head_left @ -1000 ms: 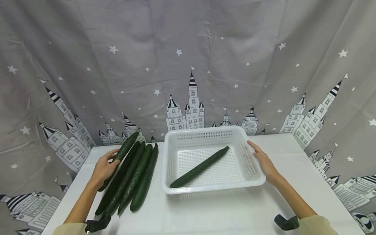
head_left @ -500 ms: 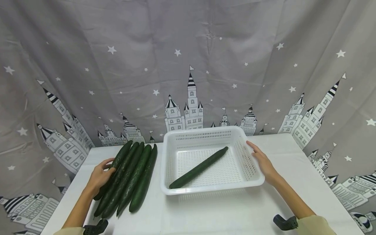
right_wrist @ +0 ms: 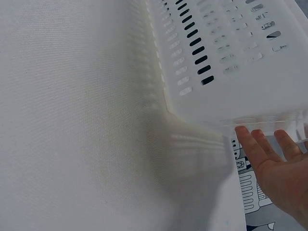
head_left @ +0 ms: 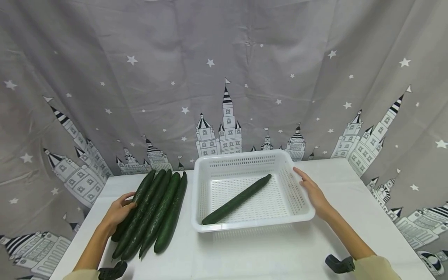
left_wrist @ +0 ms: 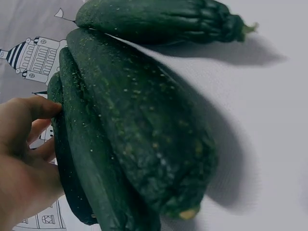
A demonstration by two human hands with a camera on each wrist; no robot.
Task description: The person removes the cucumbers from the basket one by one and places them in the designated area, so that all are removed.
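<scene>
On the left side of the table several long dark green cucumbers (head_left: 161,217) lie side by side. My left hand (head_left: 118,212) is at the outermost, leftmost cucumber (head_left: 145,186), thumb and fingers around its side. In the left wrist view one fingertip overlaps that cucumber's (left_wrist: 58,159) edge, while other fingers go behind it. A white perforated plastic basket (head_left: 245,225) stands in the middle with one cucumber (head_left: 238,200) lying diagonally inside. Against the basket's right end wall rests my right hand (head_left: 314,194), its fingers (right_wrist: 250,144) extended along the wall.
A white cloth covers the table (head_left: 252,256). Behind it hangs a grey curtain (head_left: 224,46) printed with stars and castles. Dark wrist mounts (head_left: 340,264) sit by both sleeves.
The leftmost cucumber, raised in my left hand earlier, has come down and toward me, level beside the others. My right hand and the basket have stayed in place.
</scene>
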